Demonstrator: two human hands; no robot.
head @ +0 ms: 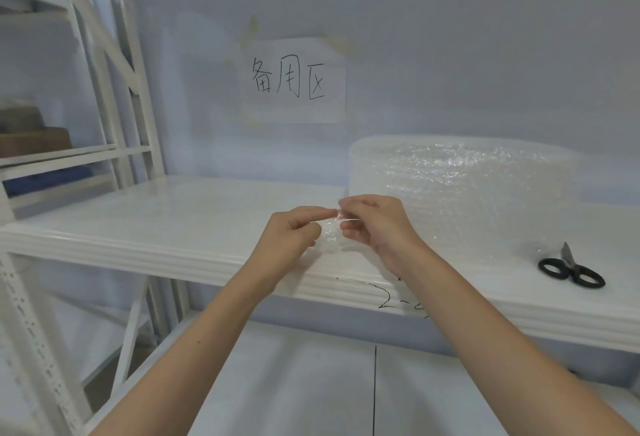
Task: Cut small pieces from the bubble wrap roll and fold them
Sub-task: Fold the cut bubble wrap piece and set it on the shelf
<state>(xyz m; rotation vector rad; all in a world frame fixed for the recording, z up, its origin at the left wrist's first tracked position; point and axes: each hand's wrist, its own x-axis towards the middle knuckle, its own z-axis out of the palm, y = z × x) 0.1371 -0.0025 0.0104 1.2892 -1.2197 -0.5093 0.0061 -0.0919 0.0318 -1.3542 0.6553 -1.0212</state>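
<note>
A large roll of clear bubble wrap lies on the white shelf at the right. Just left of its front, both hands hold a small piece of bubble wrap above the shelf. My left hand pinches the piece's left side with thumb and forefinger. My right hand pinches its top right edge. The piece hangs crumpled between the two hands. Black-handled scissors lie shut on the shelf at the far right, apart from both hands.
A paper sign with handwritten characters is taped to the back wall. White rack uprights stand at the left, with brown boxes on a neighbouring shelf. A lower shelf runs under my arms.
</note>
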